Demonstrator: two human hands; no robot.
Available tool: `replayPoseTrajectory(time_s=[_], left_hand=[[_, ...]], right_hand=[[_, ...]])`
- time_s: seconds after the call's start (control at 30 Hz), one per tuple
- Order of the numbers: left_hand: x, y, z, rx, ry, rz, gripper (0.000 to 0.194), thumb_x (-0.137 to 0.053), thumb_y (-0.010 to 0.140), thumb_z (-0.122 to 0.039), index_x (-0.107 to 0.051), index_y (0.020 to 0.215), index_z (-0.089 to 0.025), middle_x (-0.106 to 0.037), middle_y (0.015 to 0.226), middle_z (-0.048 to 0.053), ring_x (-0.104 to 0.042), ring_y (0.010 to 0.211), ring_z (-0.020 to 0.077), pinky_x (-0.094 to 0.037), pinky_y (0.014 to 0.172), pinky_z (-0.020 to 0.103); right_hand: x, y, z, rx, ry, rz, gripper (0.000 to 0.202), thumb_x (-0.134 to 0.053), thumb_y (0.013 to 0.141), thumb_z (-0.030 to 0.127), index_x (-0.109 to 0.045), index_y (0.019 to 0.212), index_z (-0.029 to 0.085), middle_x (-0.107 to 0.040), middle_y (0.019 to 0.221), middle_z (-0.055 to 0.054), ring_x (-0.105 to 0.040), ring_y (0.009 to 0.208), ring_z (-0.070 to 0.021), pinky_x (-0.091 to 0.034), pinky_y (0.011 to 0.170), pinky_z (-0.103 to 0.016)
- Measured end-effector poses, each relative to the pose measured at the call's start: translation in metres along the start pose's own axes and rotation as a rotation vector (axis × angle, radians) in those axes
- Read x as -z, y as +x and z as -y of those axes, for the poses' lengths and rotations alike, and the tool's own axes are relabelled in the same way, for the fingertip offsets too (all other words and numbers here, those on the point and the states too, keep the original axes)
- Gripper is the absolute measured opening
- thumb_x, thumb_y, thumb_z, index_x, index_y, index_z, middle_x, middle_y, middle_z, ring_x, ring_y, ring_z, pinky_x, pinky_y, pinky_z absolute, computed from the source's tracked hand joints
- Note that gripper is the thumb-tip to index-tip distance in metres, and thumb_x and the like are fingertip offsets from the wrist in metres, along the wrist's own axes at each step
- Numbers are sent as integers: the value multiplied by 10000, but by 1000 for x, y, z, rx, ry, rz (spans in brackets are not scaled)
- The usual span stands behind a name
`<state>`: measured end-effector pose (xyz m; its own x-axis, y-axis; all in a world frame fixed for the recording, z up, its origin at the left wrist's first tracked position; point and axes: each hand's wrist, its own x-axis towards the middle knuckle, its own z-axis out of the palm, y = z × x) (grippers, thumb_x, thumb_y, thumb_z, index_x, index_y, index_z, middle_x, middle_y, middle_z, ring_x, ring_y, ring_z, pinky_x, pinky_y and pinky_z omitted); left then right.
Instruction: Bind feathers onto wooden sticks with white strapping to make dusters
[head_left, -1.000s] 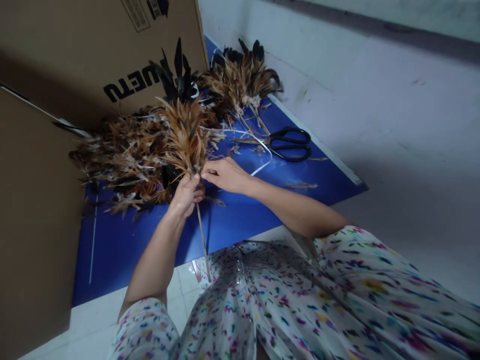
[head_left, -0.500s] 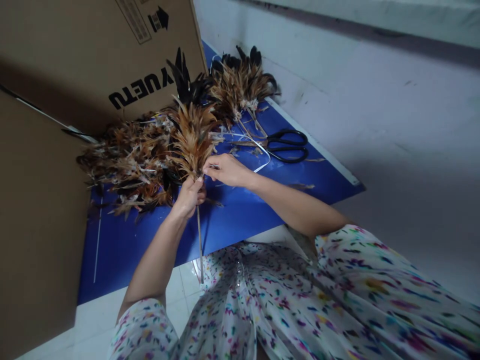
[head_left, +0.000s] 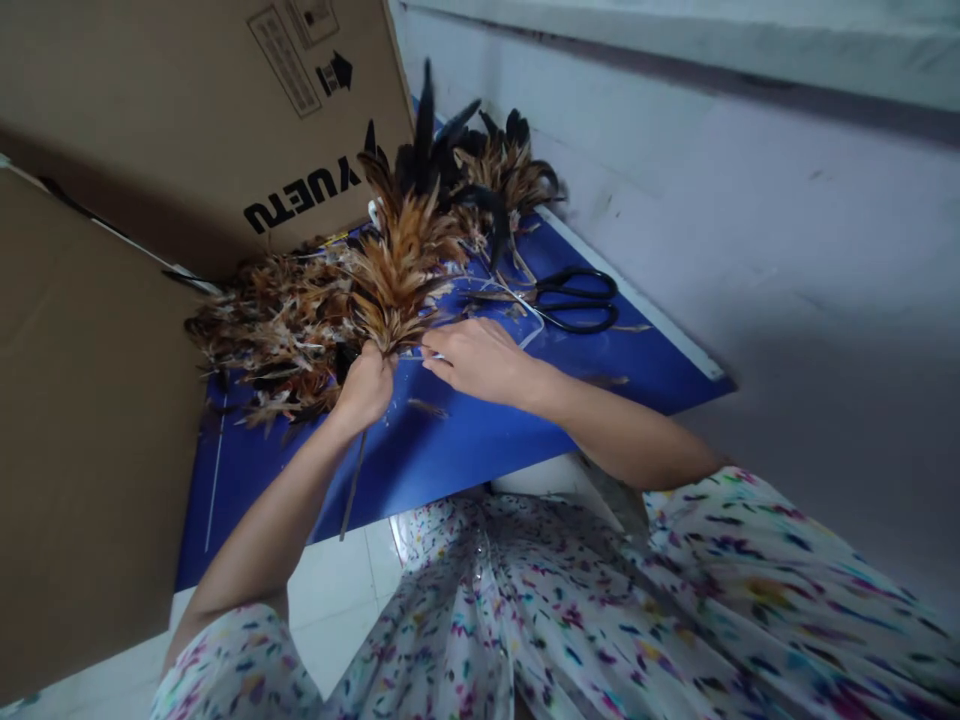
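Sleeves and dress: white with coloured flecks, nearest the camera.
Left hand: the left hand is closed around the base of the feather bundle, whose thin stick slants down below the fist.
Right hand: the right hand is mostly closed, fingertips pinched on a thin strand running toward the left hand.
Bundle: brown feathers with black tips, held up over the blue tabletop.
Left side: a feather pile (quite a shaggy heap).
Right side: black-handled scissors, near a white strip.
Farther: a second bundle, near the wall; a cardboard box marked YUETU.
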<state>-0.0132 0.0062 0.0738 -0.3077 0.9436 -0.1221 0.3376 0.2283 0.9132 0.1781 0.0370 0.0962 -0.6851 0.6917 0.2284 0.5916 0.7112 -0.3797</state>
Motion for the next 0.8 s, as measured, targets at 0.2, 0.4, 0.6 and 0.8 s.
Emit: replayPoseTrajectory(time_s=[0.2,0.4,0.6,0.8], left_hand=[[-1,-4,-1,-218,466,-69,256,-604,740,-102,-391,695,-236,-447,591,6,-553,687,256,-349,663,286],[6,-13,-4,-291,895,-40,191,-461,780,-35,-388,796,-210,-548,796,87,-609,751,265,-393,680,298],[32,-17,-29,-334,1084,-166,109,-404,836,-76,-406,831,-185,-533,865,118,-606,759,245,-407,663,287],[71,-18,-46,-443,1002,-380,159,-446,842,-118,-366,728,-195,-432,739,52,-559,633,199,-349,540,234]], right_hand=[[14,-13,12,101,-153,-10,255,-421,946,211,-655,1029,155,-709,971,-91,-624,755,-193,-288,590,-293],[34,-15,13,161,-256,-10,303,-371,963,178,-655,1063,145,-690,948,-115,-593,777,-192,-268,592,-296],[45,-9,8,155,-300,-27,318,-358,964,179,-656,1072,159,-679,941,-108,-567,758,-185,-274,611,-305],[42,6,-5,175,-377,-95,324,-342,962,164,-647,1073,155,-676,943,-100,-551,733,-179,-253,594,-312]])
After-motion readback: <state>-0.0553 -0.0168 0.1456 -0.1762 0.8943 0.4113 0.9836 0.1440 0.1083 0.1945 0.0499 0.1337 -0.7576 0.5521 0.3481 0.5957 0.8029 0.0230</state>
